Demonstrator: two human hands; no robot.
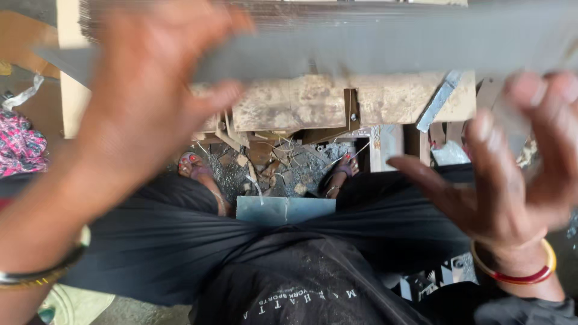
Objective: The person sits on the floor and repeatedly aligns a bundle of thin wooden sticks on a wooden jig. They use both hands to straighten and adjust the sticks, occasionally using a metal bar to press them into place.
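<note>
At the far left edge a pink patterned cloth (19, 144) lies on the floor, with a scrap of white plastic (21, 96) just above it. The left hand (141, 90) comes next, large and blurred, raised close to the camera; a metal bangle (42, 274) circles its wrist. Its fingers (220, 96) curl over the near edge of a long grey strip (373, 51) that runs across the top of the view, and the thumb side lies on the strip's upper face, so the hand looks closed around it, though blur hides the exact grip.

Under the strip, in the middle, a worn wooden counter (325, 102) shows its stained front edge, with a small metal bracket (352, 114) fixed to it. Below that the floor (289, 168) is littered with scraps and dust. Two feet in sandals stand there, the left foot (192, 165) and the right foot (346, 168), well apart. Between the knees a pale blue metal sheet (286, 209) rests against the black garment (180, 241) that covers the lap.

To the right, an angled grey metal bar (439, 99) leans across the counter edge. The right hand (512, 174) holds the strip's right end: its fingers (536, 120) reach up over the strip, spread apart, the thumb pointing left beneath. Red and yellow bangles (518, 274) sit on that wrist.
</note>
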